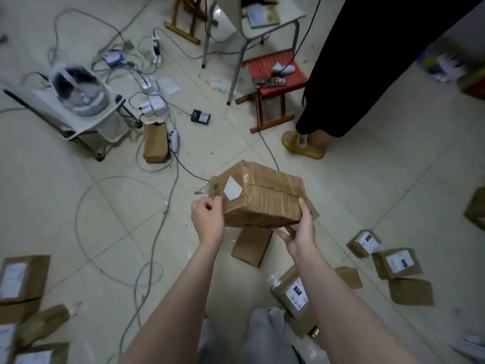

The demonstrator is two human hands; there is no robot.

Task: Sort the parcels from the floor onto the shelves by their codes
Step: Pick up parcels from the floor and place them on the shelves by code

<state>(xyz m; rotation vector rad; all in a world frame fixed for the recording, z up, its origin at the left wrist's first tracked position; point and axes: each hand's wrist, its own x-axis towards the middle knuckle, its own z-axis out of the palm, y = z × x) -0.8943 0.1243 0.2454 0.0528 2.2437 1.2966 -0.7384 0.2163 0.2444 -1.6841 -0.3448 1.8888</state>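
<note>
Tiled floor (78,206), cables everywhere, more parcels (396,264) lying nr the feet. Taped parcel (262,198) is held up off the floor: left hand (207,216) pinches its label end, right hand (301,229) grips the right corner. Step: checking code (white label (232,191) unreadable here). Next, prob.: turn box, find code, pick shelf.

The floor (367,164) is pale, glossy cream tile with thin grout lines, softly and evenly lit. Grey and black cables (168,203) loop across it toward white power strips (153,102). Near the top stands a small white table (292,19) on grey metal legs, and beside it is a red-seated wooden stool (265,65). At left sits a pale fabric folding stool (110,124) — a wooden frame (183,30) leans at the top edge.
</note>
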